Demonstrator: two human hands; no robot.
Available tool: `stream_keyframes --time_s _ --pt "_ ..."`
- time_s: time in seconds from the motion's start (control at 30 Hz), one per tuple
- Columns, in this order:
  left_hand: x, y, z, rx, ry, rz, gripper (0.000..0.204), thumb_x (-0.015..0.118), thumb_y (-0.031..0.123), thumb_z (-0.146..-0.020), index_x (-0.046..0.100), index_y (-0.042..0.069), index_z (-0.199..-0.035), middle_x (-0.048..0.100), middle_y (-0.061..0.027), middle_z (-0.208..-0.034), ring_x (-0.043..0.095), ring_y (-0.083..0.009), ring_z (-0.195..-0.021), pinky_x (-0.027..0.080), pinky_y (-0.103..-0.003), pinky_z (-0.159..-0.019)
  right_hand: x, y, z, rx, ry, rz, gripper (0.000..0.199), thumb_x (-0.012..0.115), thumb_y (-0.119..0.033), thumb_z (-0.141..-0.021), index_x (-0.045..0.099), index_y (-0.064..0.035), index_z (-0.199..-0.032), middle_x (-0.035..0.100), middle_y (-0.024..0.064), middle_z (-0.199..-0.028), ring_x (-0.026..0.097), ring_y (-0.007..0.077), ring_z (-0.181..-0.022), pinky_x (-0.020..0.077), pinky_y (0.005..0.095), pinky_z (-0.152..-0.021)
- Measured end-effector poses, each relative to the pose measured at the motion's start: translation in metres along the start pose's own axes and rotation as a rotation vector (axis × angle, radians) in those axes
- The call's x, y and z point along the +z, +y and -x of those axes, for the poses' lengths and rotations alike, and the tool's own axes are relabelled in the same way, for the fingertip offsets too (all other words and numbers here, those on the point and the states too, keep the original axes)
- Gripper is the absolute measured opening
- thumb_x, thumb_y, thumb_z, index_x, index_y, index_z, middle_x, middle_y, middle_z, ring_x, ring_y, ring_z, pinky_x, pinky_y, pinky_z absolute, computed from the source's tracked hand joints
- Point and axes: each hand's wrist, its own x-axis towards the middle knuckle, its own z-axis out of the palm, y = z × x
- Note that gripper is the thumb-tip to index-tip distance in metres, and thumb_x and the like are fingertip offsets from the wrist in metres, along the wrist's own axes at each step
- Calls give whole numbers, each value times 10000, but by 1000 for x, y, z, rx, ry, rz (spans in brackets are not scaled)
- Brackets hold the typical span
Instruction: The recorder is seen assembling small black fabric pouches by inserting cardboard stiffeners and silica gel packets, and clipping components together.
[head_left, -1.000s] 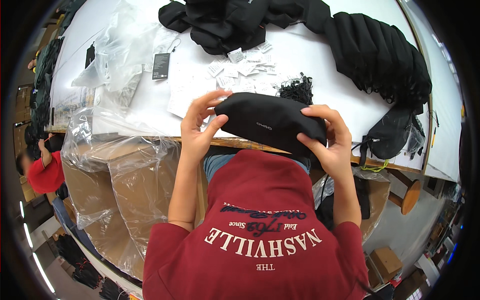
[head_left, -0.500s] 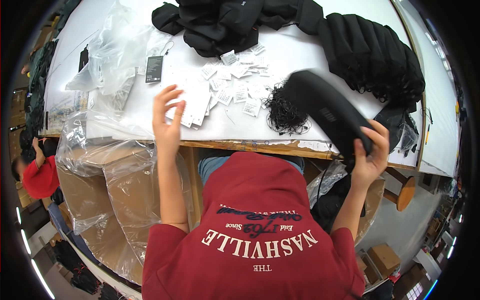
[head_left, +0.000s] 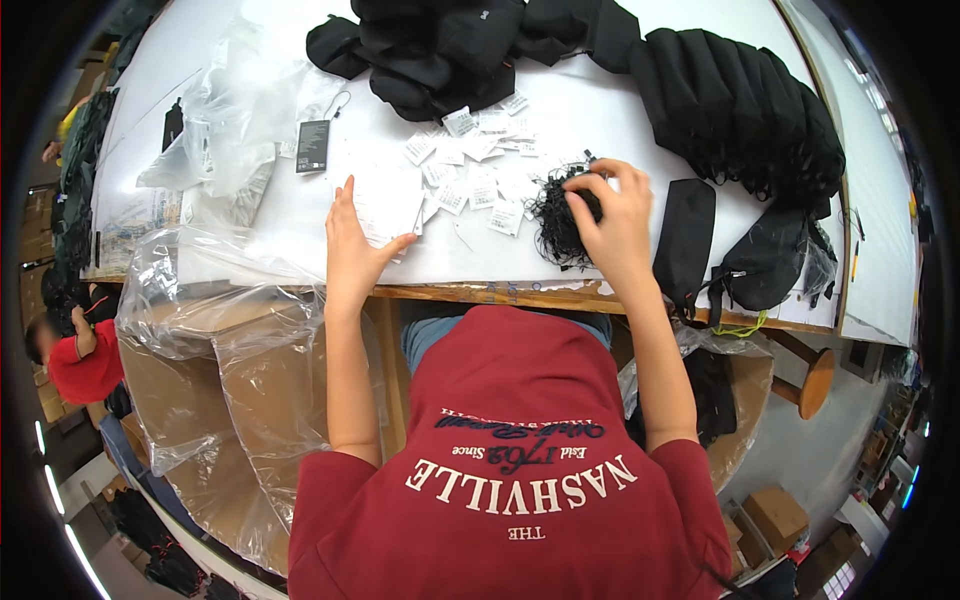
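My right hand (head_left: 618, 215) is over a tangled heap of thin black cords (head_left: 556, 222), its fingertips pinched together on some strands. My left hand (head_left: 358, 245) has its fingers and thumb spread and rests at the edge of a small stack of white cards (head_left: 392, 200). Several small white printed labels (head_left: 482, 190) lie loosely between the stack and the cords. To the right of my right forearm, a long black fabric pouch (head_left: 685, 235) lies near the table's front edge, beside another black piece with a strap (head_left: 765, 265).
A pile of black fabric bags (head_left: 440, 50) lies at the back, and a row of stacked black pouches (head_left: 735, 105) at the back right. A black hang tag (head_left: 312, 146) and clear plastic bags (head_left: 225, 110) sit at left. Plastic-covered cardboard boxes (head_left: 270, 400) stand below the table edge.
My right hand has let go of the long black pouch, now lying at right, and moved left onto the cords. My left hand has come down beside the white cards.
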Motion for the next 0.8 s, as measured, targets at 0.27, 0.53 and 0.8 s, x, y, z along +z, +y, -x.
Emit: stream_keyframes --time_s 0.27,0.53,0.8 --pt "3 1 3 0 40 12 1077 859 296 -604 238 35 -1444 351 -266 -1409 304 -405 -1314 306 -458 -1071 46 9 -28 -29 -254 313 102 731 -144 -711 670 -103 -782 556 40 -972 474 255 -1003 375 388 -851" --pt "7 0 -5 -69 9 92 1032 839 284 -636 244 10 -1434 356 -264 -1406 309 -397 -1316 299 -447 -1071 -33 -20 -37 21 -7 -1 76 710 -121 -748 650 -76 -765 595 39 -874 524 252 -880 410 365 -798" --pt "-3 9 -4 37 131 219 838 756 108 -724 289 22 -1415 446 -204 -1326 447 -335 -1213 376 -413 -1014 -74 -37 -35 -75 445 -200 106 717 0 -751 635 -42 -804 621 51 -841 523 129 -619 390 241 -540"
